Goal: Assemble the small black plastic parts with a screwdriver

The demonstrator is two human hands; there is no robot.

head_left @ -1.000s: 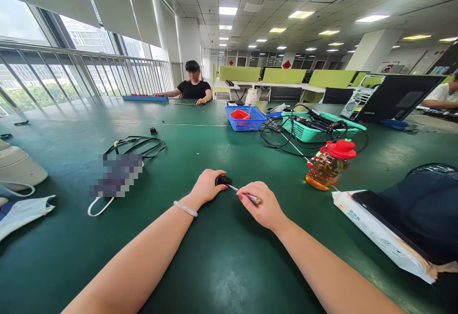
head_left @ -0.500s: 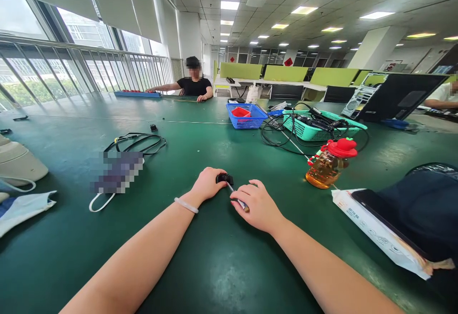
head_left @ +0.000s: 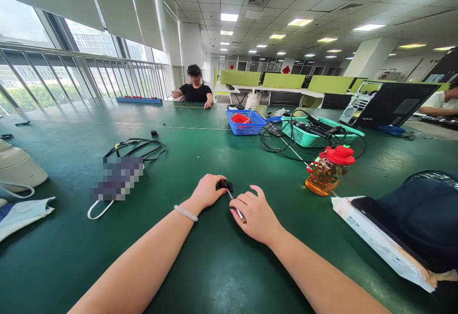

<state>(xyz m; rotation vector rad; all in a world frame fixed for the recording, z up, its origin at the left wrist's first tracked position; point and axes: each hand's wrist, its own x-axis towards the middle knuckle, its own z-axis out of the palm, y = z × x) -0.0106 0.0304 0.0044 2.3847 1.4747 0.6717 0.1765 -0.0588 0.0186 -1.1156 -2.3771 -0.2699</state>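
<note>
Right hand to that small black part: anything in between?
Nothing visible blocks it; only the slim tool in the right hand spans the gap to the black part, held by the left hand.

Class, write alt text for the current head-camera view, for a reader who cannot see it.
At a green table, a left hand steadies a small black object while the right hand holds a slim tool against it. Beyond are a red-lidded bottle, two baskets and a seated person.
</note>
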